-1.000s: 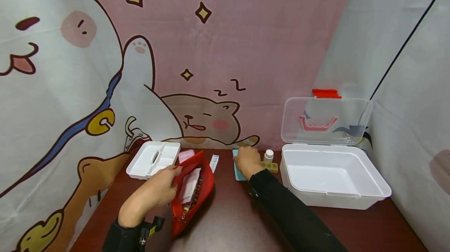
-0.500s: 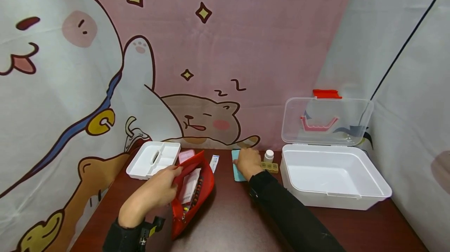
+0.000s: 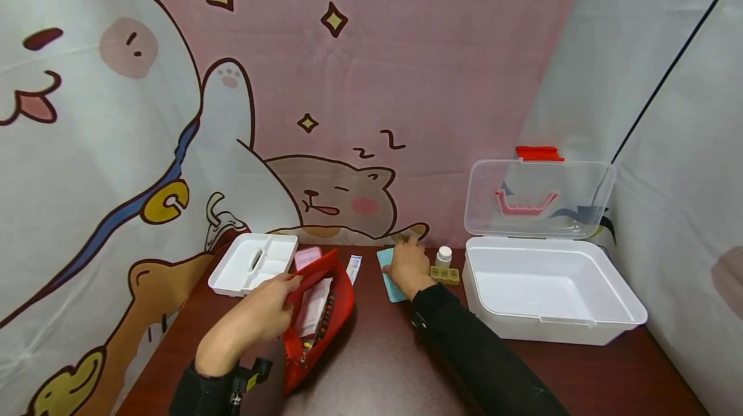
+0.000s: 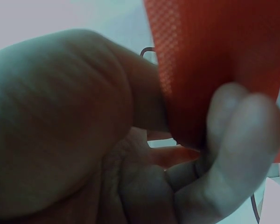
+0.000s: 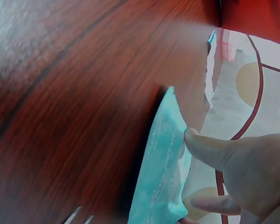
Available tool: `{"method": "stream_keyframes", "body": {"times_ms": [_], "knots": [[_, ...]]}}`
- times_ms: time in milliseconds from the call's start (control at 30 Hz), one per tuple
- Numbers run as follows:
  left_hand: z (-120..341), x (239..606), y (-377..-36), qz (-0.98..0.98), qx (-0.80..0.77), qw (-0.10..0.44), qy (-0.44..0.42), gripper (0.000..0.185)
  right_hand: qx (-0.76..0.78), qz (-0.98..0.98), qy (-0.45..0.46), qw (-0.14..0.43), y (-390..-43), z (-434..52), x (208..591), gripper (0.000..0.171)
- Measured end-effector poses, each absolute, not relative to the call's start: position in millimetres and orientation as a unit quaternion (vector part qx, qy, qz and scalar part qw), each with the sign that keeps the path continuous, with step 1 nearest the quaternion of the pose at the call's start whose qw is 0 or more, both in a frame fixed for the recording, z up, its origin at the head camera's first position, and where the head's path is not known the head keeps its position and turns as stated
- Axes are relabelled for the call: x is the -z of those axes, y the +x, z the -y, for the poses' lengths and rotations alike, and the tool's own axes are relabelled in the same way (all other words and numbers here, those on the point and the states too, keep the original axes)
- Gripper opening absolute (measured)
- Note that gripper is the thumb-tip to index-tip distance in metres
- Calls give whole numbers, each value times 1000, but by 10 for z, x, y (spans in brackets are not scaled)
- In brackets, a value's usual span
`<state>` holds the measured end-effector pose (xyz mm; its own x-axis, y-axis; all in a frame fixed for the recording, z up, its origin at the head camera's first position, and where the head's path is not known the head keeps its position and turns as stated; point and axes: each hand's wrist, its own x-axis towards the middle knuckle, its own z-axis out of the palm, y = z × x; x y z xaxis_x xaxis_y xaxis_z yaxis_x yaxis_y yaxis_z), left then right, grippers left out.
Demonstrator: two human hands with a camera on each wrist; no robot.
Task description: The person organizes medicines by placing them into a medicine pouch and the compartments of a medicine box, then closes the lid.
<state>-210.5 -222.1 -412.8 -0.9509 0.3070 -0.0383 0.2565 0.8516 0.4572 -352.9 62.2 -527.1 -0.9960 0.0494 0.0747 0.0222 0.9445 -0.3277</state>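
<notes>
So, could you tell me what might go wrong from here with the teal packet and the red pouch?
The right hand has the teal packet only by thumb and fingertips at one edge, so it may slip back onto the table. The small white bottle and pill organizer stand close beside that hand and could be knocked. The left hand holds the red pouch open and tilted; its contents might slide out.

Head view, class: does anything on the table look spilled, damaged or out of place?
Nothing stands out. The left hand holds the red pouch open, the right hand grips a teal packet, and the white box stands open and empty. No spills or breakage show.
</notes>
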Motion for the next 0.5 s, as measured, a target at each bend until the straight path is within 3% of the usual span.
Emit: {"method": "stream_keyframes", "body": {"times_ms": [200, 267, 367, 500], "knots": [[2220, 4127, -2102, -961, -227, 59, 145, 57, -184, 982, 2, 39, -3593, -659, 5313, 46], [2221, 4123, -2098, -962, -226, 60, 143, 58, -185, 981, 23, 51, -3771, -733, 5552, 40], [2222, 4117, -2092, -962, -224, 61, 143, 59, -189, 979, 53, 56, -4049, -849, 5884, 43], [2224, 4118, -2091, -962, -223, 64, 142, 61, -226, 972, 56, -16, -4232, -980, 6001, 54]]}}
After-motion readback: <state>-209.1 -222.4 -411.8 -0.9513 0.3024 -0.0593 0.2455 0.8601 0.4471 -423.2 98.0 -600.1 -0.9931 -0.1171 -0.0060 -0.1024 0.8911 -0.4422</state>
